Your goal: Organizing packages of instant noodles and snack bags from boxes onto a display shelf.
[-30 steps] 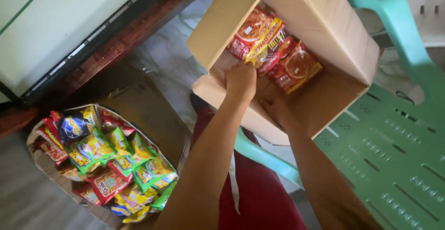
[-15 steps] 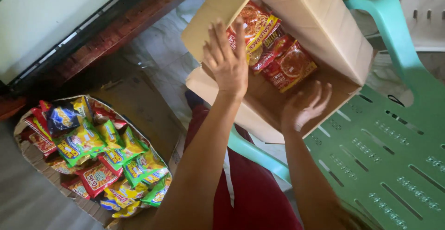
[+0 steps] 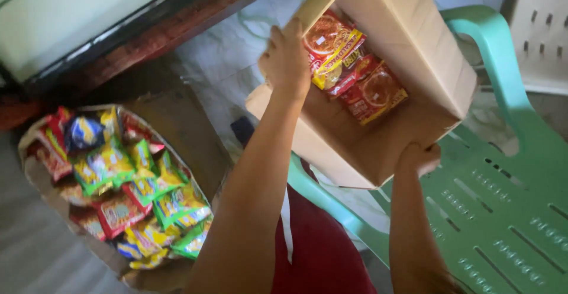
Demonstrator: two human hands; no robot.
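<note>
The left hand [image 3: 288, 57] has its grip closed over the upper rim of a tilted cardboard box [image 3: 414, 51]. The right hand [image 3: 419, 156] clamps the box's lower edge, fingers curled under. The box sits on a green plastic chair [image 3: 503, 211], with 3 or so red and yellow packets [image 3: 349, 72] inside.
</note>
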